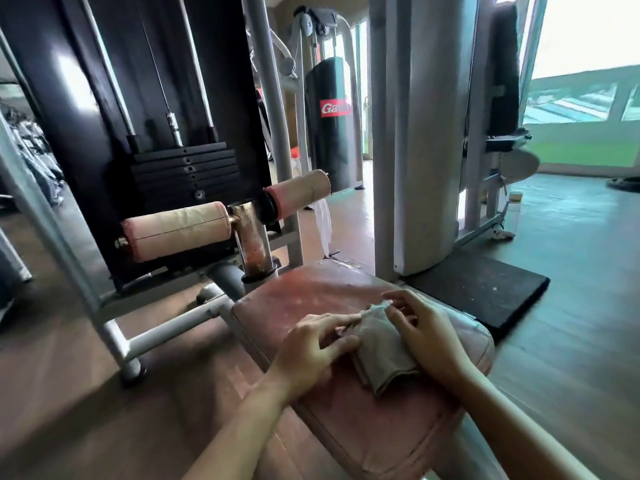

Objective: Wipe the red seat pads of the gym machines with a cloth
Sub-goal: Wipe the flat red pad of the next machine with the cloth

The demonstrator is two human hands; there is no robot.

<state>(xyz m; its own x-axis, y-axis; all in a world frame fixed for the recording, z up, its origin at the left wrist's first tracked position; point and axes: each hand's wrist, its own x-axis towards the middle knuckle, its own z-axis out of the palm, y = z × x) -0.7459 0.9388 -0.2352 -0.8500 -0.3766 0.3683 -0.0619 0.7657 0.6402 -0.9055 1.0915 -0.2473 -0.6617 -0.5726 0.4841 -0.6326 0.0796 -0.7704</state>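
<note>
A worn red seat pad (311, 296) fills the lower middle of the view. On it lies a folded grey cloth (381, 351). My left hand (311, 351) lies on the pad at the cloth's left edge, its fingers stretched out and touching the fold. My right hand (426, 330) rests on the cloth's right side, and its fingertips pinch the far corner of the cloth.
Two faded pink leg rollers (176, 233) and a black weight stack (187, 171) stand just beyond the pad. A grey machine column (426, 133) rises at the right on a black floor mat (485, 289). A black punching bag (329, 126) hangs further back. Wooden floor lies all around.
</note>
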